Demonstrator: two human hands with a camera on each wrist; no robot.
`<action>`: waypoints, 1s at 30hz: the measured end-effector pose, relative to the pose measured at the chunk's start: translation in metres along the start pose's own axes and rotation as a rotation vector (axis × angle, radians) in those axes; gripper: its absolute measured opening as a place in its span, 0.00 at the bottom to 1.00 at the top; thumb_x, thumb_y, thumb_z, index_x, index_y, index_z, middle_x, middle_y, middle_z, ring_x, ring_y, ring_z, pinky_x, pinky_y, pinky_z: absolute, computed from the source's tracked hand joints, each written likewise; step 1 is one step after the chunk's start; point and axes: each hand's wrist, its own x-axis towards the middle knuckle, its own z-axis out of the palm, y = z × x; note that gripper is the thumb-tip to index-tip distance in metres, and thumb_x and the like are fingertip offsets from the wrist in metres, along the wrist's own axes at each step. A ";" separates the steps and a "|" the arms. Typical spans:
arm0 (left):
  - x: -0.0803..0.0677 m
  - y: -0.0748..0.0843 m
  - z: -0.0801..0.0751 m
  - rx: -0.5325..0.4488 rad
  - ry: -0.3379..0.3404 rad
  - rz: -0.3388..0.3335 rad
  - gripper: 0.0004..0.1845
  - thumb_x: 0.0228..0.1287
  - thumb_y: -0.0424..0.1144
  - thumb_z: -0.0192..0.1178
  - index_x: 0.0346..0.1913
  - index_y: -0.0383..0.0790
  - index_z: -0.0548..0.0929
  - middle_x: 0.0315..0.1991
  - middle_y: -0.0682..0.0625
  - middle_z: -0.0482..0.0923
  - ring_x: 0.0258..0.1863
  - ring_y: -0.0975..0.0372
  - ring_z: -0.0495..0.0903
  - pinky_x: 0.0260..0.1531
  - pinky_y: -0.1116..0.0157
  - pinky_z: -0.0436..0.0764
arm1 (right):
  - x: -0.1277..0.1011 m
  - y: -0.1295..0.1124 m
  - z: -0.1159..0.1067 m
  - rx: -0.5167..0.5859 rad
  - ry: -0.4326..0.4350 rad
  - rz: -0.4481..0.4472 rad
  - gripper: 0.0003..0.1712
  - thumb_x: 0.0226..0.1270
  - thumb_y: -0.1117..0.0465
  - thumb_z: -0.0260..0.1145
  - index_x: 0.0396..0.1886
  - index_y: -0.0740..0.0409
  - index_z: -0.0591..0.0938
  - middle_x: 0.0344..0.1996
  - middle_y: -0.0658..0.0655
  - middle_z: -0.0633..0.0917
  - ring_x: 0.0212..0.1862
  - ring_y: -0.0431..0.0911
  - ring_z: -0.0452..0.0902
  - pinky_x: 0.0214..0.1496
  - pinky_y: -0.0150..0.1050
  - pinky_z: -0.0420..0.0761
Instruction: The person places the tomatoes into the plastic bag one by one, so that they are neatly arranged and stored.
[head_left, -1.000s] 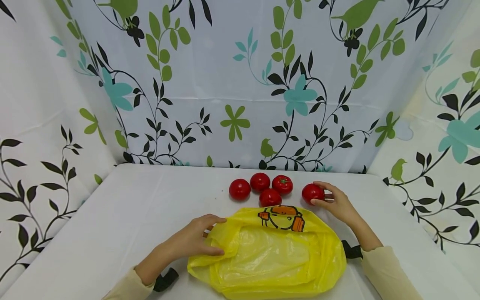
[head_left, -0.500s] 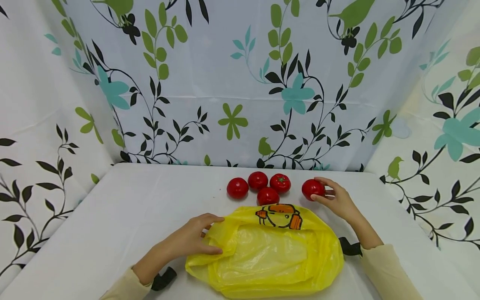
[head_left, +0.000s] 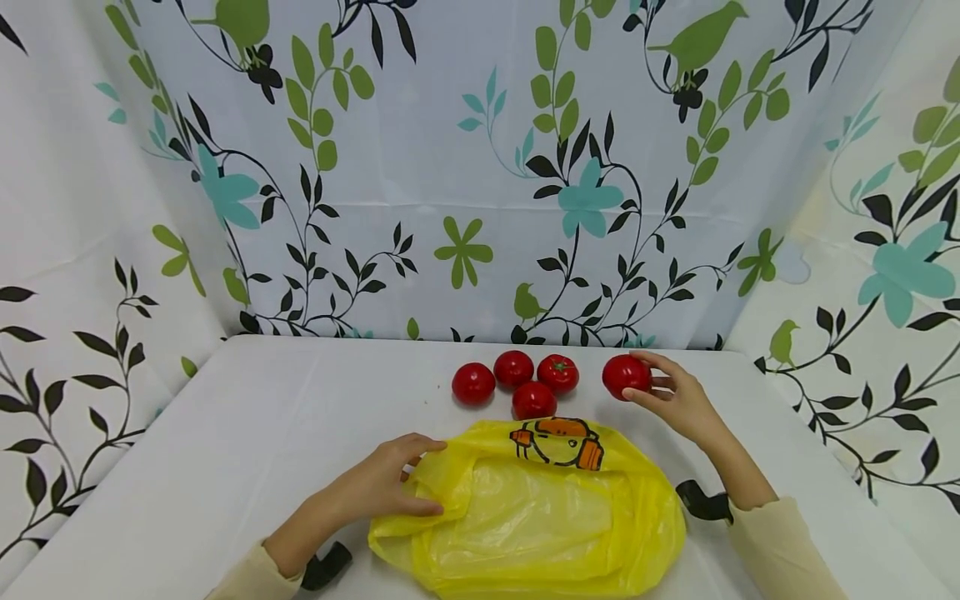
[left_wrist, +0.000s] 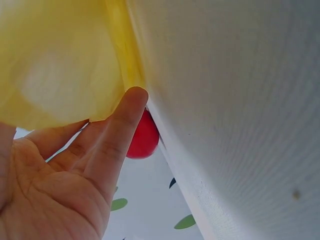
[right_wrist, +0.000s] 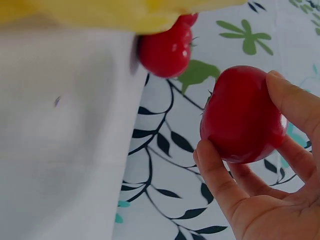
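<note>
Now the right grip (head_left: 681, 402) has raised its tomato (head_left: 624, 377) (slightly).

The tomatoes (head_left: 473, 384) are smooth and glossy, with bright highlights. The bag (head_left: 525, 525) is thin, crinkled plastic, shiny and partly see-through. The table (head_left: 300, 442) has a matt, fine-textured surface; the curtain (head_left: 420, 125) looks like lightly creased cloth, the sleeves (head_left: 783, 546) matt cloth

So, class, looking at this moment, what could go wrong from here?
The glossy tomato could slip, as only the right hand's fingers and thumb hold it.
The thin yellow plastic bag might fold or slide, since the left hand touches just one side.
The four loose tomatoes behind it could roll if the bag nudges them.
</note>
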 end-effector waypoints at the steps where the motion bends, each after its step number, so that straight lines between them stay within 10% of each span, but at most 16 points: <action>1: 0.000 0.000 0.000 0.001 0.001 0.003 0.39 0.54 0.50 0.73 0.65 0.33 0.72 0.61 0.43 0.73 0.51 0.52 0.75 0.47 0.58 0.84 | -0.001 -0.004 -0.001 -0.001 0.000 -0.005 0.36 0.64 0.58 0.70 0.70 0.59 0.68 0.61 0.70 0.72 0.55 0.67 0.76 0.49 0.47 0.84; 30: -0.001 -0.003 0.001 0.026 -0.002 0.019 0.41 0.54 0.55 0.72 0.66 0.35 0.72 0.61 0.47 0.73 0.50 0.56 0.74 0.47 0.63 0.83 | -0.013 -0.074 0.009 0.136 -0.090 -0.187 0.33 0.63 0.65 0.70 0.67 0.58 0.70 0.60 0.63 0.74 0.53 0.60 0.79 0.49 0.29 0.81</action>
